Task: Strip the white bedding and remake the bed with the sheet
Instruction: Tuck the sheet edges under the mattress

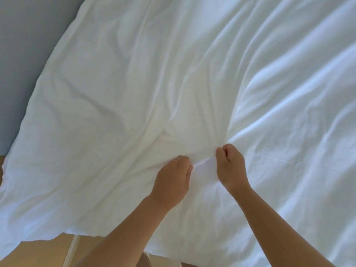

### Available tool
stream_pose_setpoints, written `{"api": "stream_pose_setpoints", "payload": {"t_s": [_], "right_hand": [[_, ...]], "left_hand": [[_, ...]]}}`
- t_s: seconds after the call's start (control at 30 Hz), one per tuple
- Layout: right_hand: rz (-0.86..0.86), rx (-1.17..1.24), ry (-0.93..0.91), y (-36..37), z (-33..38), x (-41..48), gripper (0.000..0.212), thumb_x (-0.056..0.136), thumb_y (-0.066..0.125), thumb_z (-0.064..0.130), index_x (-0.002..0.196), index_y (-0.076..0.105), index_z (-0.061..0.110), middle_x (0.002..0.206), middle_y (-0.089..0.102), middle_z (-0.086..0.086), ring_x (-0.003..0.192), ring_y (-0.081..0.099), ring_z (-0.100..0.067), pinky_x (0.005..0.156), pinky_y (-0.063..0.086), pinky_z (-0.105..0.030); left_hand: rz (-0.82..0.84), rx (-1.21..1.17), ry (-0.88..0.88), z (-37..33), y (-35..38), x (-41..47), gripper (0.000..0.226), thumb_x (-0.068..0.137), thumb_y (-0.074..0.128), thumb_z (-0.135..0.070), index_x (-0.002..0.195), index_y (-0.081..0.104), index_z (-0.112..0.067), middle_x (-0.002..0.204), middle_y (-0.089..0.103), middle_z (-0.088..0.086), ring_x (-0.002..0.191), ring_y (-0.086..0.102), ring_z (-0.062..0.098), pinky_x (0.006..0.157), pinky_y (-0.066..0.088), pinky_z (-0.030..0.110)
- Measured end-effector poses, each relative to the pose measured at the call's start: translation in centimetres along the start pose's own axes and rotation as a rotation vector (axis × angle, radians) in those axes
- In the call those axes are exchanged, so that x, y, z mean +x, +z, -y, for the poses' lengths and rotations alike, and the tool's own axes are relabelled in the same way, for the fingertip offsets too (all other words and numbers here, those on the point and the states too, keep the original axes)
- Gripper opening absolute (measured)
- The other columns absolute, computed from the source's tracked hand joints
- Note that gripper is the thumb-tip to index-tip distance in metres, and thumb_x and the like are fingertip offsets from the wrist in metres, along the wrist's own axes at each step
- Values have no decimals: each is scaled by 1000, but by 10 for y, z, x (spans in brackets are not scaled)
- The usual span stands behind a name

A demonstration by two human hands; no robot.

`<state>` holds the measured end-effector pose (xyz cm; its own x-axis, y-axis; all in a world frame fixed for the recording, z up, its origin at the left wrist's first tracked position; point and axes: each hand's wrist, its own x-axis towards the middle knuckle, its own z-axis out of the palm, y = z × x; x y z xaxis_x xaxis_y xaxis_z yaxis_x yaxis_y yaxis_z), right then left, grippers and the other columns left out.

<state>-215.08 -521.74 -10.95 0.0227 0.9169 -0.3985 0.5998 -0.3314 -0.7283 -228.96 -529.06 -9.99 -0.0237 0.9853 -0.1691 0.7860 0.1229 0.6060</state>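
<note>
Left hand, right hand — bedding, wall

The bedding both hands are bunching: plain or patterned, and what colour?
Plain white bedding, no pattern, only creases; the head view shows it.

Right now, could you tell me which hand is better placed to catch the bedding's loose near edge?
Probably left. The left hand grips the white bedding nearer the loose edge over the floor; the right hand pinches fabric farther in.
</note>
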Motion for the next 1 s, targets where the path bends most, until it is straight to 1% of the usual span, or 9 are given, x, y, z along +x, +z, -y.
{"api": "stream_pose_setpoints", "payload": {"t_s": [0.1, 0.2, 0.33, 0.43, 0.53, 0.67, 0.83, 0.9, 1.0], "right_hand": [[-127, -33, 67, -29, -19, -16, 32, 87, 45, 10, 58, 32, 14, 48, 31, 10, 44, 32, -6, 42, 30, -16], [-194, -61, 231, -47, -46, -32, 31, 92, 49, 29, 67, 45, 11, 60, 48, 2, 58, 48, -16, 52, 36, -21], [7, -244, 504, -40, -64, -40, 50, 83, 54, 62, 83, 51, 12, 78, 56, 1, 80, 57, -24, 70, 38, -29], [164, -260, 498, -16, -60, -28, 40, 93, 47, 46, 69, 50, 15, 78, 59, -5, 85, 59, -27, 74, 43, -30], [52, -201, 511, -2, -60, -18, 28, 97, 43, 25, 84, 59, 6, 89, 63, -15, 88, 60, -28, 80, 46, -34], [-26, -4, 415, -14, -64, -43, 28, 95, 45, 20, 70, 48, 8, 66, 52, -4, 65, 49, -20, 65, 42, -33], [-76, 4, 312, -59, -76, -79, 31, 94, 45, 19, 65, 38, 13, 58, 45, -4, 57, 48, -22, 53, 37, -30], [-151, -58, 323, -82, -90, -92, 32, 89, 45, 14, 60, 33, 13, 53, 39, -2, 51, 40, -19, 48, 32, -30], [-311, -172, 458, -122, -118, -115, 34, 87, 45, 12, 56, 31, 12, 50, 33, 0, 51, 33, -22, 45, 26, -30]], "left_hand": [[173, -129, 23, -29, 11, -24, 19, 99, 32, -28, 85, 41, -18, 58, 41, -9, 54, 47, 22, 48, 26, 25], [296, -98, -149, -38, 41, -19, 13, 103, 26, -27, 92, 30, -19, 63, 34, -9, 73, 55, 29, 57, 21, 27], [308, 26, -185, -43, 59, -8, 22, 103, 26, -28, 104, 43, -13, 87, 55, 4, 85, 58, 28, 61, 26, 26], [312, 11, -137, -42, 57, -18, 19, 102, 27, -27, 98, 41, -14, 77, 51, 3, 78, 59, 31, 59, 28, 28], [246, -132, -238, -34, 48, -22, 16, 102, 29, -24, 90, 33, -15, 67, 47, 1, 74, 57, 35, 59, 31, 34], [20, -219, -364, -37, 41, -25, 19, 101, 31, -22, 86, 37, -12, 70, 44, -2, 62, 45, 19, 55, 25, 27], [-203, -335, -517, -50, 42, -11, 17, 101, 31, -16, 87, 38, -9, 62, 42, -5, 55, 41, 9, 51, 21, 30], [-106, -302, -443, -59, 48, -13, 17, 101, 32, -18, 87, 37, -10, 61, 42, -5, 56, 42, 18, 55, 20, 31], [253, -110, -203, -79, 68, -26, 19, 102, 30, -26, 90, 36, -13, 59, 43, -2, 62, 52, 30, 54, 27, 34]]}}
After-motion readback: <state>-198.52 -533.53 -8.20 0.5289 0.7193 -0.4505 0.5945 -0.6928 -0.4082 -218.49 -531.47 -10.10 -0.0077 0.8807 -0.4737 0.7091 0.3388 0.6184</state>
